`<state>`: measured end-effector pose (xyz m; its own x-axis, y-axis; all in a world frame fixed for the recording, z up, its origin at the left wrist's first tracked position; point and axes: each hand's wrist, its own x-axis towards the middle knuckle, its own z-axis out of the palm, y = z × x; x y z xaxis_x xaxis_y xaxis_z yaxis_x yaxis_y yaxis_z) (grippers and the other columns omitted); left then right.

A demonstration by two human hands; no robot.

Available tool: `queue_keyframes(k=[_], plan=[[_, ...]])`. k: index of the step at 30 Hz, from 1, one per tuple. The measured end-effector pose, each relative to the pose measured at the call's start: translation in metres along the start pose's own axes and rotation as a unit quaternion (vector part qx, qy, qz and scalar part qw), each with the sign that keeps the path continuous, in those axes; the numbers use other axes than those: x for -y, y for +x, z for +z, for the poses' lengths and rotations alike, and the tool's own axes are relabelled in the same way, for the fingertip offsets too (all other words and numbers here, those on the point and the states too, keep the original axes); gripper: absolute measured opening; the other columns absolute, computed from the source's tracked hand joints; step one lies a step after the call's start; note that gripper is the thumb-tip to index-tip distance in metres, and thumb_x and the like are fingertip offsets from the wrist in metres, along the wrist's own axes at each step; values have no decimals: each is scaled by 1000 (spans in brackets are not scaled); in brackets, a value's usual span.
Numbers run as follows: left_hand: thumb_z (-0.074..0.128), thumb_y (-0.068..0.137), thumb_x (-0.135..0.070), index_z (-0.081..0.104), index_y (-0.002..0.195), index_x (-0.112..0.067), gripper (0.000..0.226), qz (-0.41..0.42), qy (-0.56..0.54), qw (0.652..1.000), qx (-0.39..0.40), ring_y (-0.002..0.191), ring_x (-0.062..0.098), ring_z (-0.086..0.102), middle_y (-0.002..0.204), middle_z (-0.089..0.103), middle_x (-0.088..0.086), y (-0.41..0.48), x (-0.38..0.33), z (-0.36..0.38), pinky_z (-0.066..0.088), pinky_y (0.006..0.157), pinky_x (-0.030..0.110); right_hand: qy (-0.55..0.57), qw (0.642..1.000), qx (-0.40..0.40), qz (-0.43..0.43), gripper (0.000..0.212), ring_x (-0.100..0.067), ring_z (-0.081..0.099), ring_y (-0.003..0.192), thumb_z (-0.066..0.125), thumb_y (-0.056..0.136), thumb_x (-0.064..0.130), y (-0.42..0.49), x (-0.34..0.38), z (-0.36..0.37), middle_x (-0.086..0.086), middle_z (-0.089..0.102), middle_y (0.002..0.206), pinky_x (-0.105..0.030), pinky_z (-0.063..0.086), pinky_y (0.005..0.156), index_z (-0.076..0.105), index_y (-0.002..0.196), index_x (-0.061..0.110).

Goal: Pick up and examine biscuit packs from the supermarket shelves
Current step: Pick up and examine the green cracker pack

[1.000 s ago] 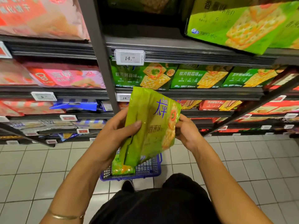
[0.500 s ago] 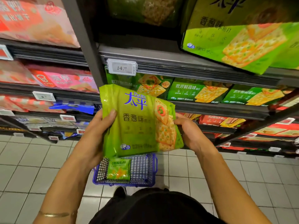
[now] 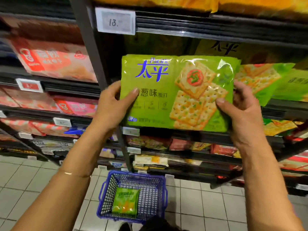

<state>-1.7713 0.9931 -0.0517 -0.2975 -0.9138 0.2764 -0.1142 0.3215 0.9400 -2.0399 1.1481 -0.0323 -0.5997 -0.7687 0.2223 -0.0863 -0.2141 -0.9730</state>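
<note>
**Head view.** A green biscuit pack (image 3: 166,104) is held upright with its printed face toward the camera. It sits in front of the right shelf bay, level with the matching packs (image 3: 266,80) stocked there.

The left hand (image 3: 110,107) grips the pack's left edge and the right hand (image 3: 243,114) grips its right edge. Each thumb lies across the front while the fingers (image 3: 240,86) curl behind, so both hands are closed round the pack and neither is free. Holding it by the two edges keeps the label flat and mostly uncovered. This suggests the examining step is under way.

A blue basket (image 3: 103,189) stands on the tiled floor (image 3: 33,177), near and below, between the forearms. It holds one small green packet (image 3: 125,202). Standing the basket on the floor probably frees both hands for the pack.

A price tag (image 3: 115,20) on the rail above reads 13, with the remaining digits blurred. Red packs (image 3: 55,62) fill the left bay.
</note>
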Motion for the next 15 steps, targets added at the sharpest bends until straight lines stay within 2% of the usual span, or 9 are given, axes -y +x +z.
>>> queue_keyframes(k=[2, 3, 5, 7, 8, 10, 12, 13, 15], plan=[[72, 95, -23, 71, 119, -14, 26, 34, 52, 996, -62, 91, 3, 66, 109, 76, -1, 33, -7, 11, 52, 82, 22, -18, 999, -36, -7, 62, -11, 62, 118, 82, 79, 10, 8, -8, 6, -7, 63, 130, -42, 46, 114, 56, 133, 24], [73, 95, -22, 70, 120, -8, 29, 33, 70, 993, -85, 94, 9, 64, 112, 74, 6, 49, -8, 14, 52, 85, 29, -21, 999, -44, -12, 61, -3, 62, 109, 81, 82, 4, 12, -12, 12, -4, 62, 123, -35, 51, 107, 55, 134, 21], [72, 95, -19, 68, 120, -3, 30, 15, 87, 990, -114, 97, 16, 64, 114, 72, 9, 76, -9, 19, 52, 90, 34, -37, 998, -50, -24, 60, 13, 60, 97, 79, 85, -2, 21, -17, 26, 3, 60, 118, -15, 49, 89, 52, 135, 17], [70, 95, -15, 66, 117, -5, 24, -13, 78, 988, -134, 97, 20, 66, 113, 71, 9, 95, -9, 22, 54, 91, 37, -54, 996, -54, -46, 60, 20, 59, 97, 79, 85, -3, 32, -16, 40, 7, 58, 120, -8, 47, 85, 50, 133, 19], [69, 95, -13, 65, 116, -7, 22, -28, 71, 986, -148, 98, 21, 67, 112, 71, 9, 103, -8, 23, 55, 91, 38, -63, 995, -54, -59, 60, 18, 60, 101, 79, 84, -4, 38, -15, 46, 7, 59, 121, -9, 47, 88, 50, 132, 19], [65, 95, -9, 63, 119, -5, 24, -42, 55, 981, -179, 101, 25, 67, 110, 71, 9, 113, -7, 23, 56, 90, 35, -85, 992, -53, -77, 60, 1, 63, 115, 78, 83, -4, 53, -13, 58, 1, 63, 126, -19, 50, 98, 51, 133, 16], [60, 95, -5, 60, 125, -3, 30, -48, 41, 976, -207, 103, 23, 66, 106, 68, 1, 116, -8, 23, 53, 82, 21, -99, 991, -48, -76, 58, -16, 65, 120, 76, 84, -6, 66, -14, 70, -7, 67, 129, -34, 51, 107, 52, 133, 11], [57, 96, -4, 57, 130, -2, 35, -52, 36, 974, -217, 106, 22, 64, 110, 66, 2, 115, -8, 24, 49, 82, 17, -103, 991, -44, -70, 57, -18, 66, 119, 75, 84, -7, 72, -16, 76, -8, 68, 129, -37, 51, 107, 51, 134, 9], [51, 98, -2, 44, 145, 0, 48, -64, 30, 971, -227, 121, 23, 59, 133, 62, 9, 112, -9, 28, 43, 99, 19, -117, 991, -39, -58, 56, -19, 65, 123, 72, 87, -7, 79, -20, 87, -5, 67, 131, -31, 52, 105, 50, 136, 8]])
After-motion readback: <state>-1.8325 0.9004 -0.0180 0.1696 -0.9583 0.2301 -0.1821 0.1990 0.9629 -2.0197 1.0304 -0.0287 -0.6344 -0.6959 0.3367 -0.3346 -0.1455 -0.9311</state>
